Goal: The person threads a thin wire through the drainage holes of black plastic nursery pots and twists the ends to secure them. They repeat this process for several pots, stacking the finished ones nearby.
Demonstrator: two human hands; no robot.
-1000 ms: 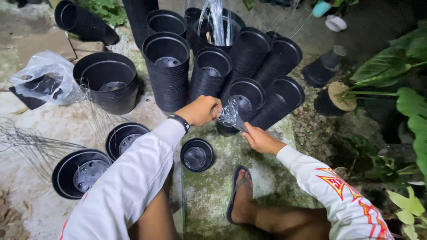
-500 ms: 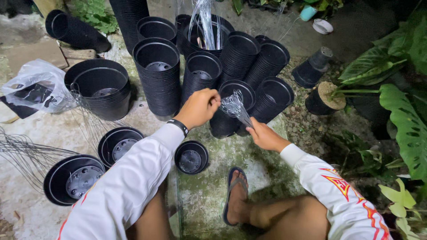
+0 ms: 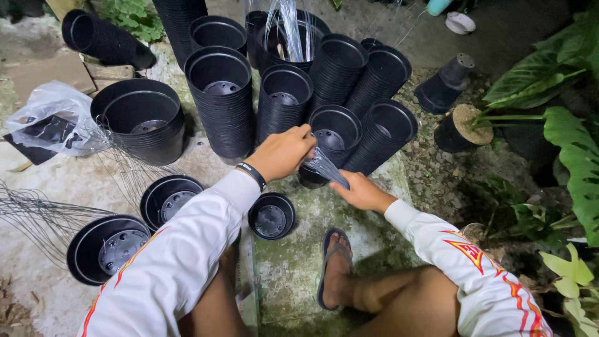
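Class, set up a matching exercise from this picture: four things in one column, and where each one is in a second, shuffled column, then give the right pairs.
Things:
1. left hand
2. clear plastic bag
3. blue sandal
4. bundle of thin wires

Places:
A. on the person's foot, on the mossy slab
B. far left, lying on the ground
C. at the rim of a stack of black pots
D. left, beside the wide black pot

Pairs: 1-C, 2-D, 3-A, 4-B
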